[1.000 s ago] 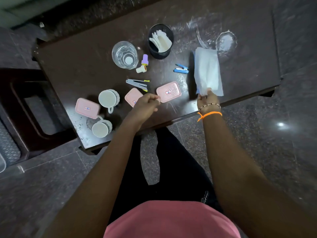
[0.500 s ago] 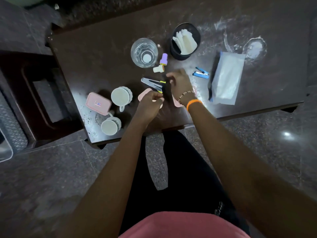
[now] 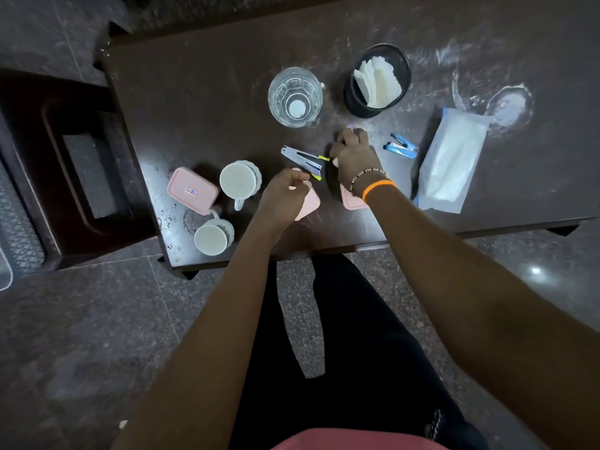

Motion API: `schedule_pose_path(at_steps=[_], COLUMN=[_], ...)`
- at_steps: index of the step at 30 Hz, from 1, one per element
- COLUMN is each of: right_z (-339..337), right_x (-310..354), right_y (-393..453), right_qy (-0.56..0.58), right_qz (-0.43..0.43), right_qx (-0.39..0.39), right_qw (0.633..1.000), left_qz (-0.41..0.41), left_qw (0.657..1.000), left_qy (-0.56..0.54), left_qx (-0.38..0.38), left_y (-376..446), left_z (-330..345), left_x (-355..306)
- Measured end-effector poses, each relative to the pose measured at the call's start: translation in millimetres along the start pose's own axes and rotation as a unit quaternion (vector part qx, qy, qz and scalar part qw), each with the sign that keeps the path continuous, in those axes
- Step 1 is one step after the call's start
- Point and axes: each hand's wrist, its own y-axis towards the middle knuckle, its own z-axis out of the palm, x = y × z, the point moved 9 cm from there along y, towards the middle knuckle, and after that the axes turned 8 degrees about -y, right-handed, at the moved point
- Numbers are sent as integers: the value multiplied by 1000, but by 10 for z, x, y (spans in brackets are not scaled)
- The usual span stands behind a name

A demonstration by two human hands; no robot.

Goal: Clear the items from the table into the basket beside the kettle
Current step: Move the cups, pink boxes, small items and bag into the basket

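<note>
On the dark table (image 3: 201, 102) my right hand (image 3: 352, 152) is curled over the small purple and white pieces; only a purple tip shows above my fingers. My left hand (image 3: 285, 193) is a loose fist over a pink box (image 3: 312, 203), and whether it grips the box is unclear. A second pink box (image 3: 352, 200) lies under my right wrist, a third (image 3: 192, 190) at the left. A grey stapler (image 3: 302, 160) lies between my hands. Neither basket nor kettle is in view.
Two white mugs (image 3: 239, 181) (image 3: 212, 236) stand front left. A glass (image 3: 294, 96) and a black cup of napkins (image 3: 376, 81) are behind. A blue stapler (image 3: 401, 146) and a tissue pack (image 3: 449, 164) lie right. A dark chair (image 3: 65, 177) stands left of the table.
My right hand let go of the tissue pack, crossed left over the pink box, and reached forward onto the purple and white pieces. The left hand has stayed at the pink box.
</note>
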Motion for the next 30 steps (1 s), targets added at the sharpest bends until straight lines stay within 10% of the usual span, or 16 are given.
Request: schedule_pose_path(at_steps=[4,8,11,16,30], right_z=[-226,-515,-516,-498,-269], right_x=[-329,-802,-942,-884,-498], right_y=[-218,-454,-295,-6,33], right_qy=[157,467,563,521,517], right_qz=[128,321,371,351,336], right_qx=[-104,-269,-241,-141,-116], right_qw=[974,779,698,765,779], left_qz=[6,12,14,43,80], left_qw=[999,999,998,998,995], left_qy=[-40,-37,-48,-19,51], left_qx=[-9,-18,-46,-51,-24], left_y=[48,168,250,275,259], left_z=[-13,-35,-134,-200,-85], left_x=[-107,-294,-404,-508,-419])
